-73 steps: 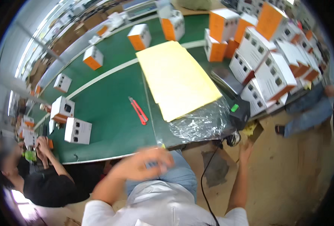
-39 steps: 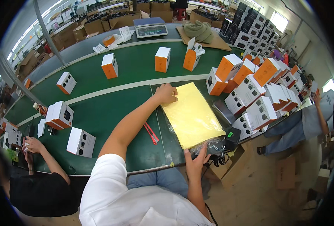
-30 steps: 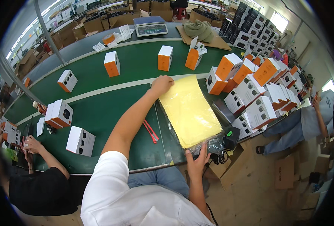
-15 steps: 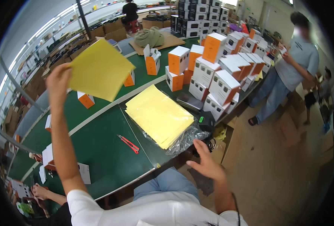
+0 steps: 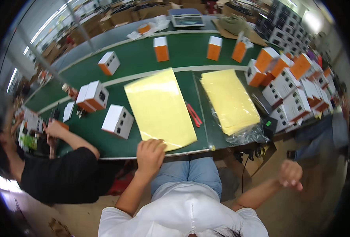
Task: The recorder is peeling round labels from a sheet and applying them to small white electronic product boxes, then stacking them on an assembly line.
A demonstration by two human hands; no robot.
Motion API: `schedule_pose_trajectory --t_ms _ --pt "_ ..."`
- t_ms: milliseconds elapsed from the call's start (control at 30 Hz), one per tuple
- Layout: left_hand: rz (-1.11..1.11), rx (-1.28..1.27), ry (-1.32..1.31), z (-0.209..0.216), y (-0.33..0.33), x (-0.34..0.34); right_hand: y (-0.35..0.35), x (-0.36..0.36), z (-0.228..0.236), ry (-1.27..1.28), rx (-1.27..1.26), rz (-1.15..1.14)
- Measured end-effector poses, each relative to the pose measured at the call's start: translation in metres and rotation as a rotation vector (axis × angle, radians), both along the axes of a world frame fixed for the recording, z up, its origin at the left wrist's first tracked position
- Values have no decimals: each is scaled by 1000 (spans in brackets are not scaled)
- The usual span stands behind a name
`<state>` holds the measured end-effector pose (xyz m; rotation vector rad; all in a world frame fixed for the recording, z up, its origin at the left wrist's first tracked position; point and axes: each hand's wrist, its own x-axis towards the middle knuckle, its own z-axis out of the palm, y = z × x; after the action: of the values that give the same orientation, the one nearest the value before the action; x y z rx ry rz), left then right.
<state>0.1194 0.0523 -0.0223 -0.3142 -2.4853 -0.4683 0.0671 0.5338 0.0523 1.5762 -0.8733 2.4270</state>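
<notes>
A single glossy yellow sheet (image 5: 159, 106) lies on the green table just in front of me. My left hand (image 5: 151, 156) is closed on its near left corner, with the fingers on top and the thumb hidden. Out to the right, past the table edge, my right hand (image 5: 291, 175) hangs in the air. Its fingers are curled in, and nothing shows in them. Beside the sheet is a red utility knife (image 5: 193, 115). A stack of yellow sheets (image 5: 232, 102) rests in a torn clear plastic bag (image 5: 250, 135) further right.
A white and orange box (image 5: 118, 121) stands left of the sheet. Many more boxes (image 5: 295, 104) are piled at the right. Several stand along the far strip of the table (image 5: 135, 59). At the left, a co-worker in a black sleeve (image 5: 70, 172) handles something near the table edge.
The yellow sheet came down from the air at the left onto the table, with my left hand. My right hand moved right, away from the bag, and curled. My view turned left.
</notes>
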Motion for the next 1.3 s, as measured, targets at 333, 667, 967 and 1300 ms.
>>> schedule_pose_trajectory --t_ms 333,667,967,1300 --pt "-240 37 -255 -9 -22 22 -265 -136 -66 328 1481 -1236" --pt "-302 -74 -333 -7 -19 -49 -244 -142 -66 -284 1497 -886" --pt "499 118 209 29 -126 -14 -171 -39 -38 -755 1396 -411" --pt "477 311 238 16 -127 -40 -270 0 -69 -802 1050 -75"
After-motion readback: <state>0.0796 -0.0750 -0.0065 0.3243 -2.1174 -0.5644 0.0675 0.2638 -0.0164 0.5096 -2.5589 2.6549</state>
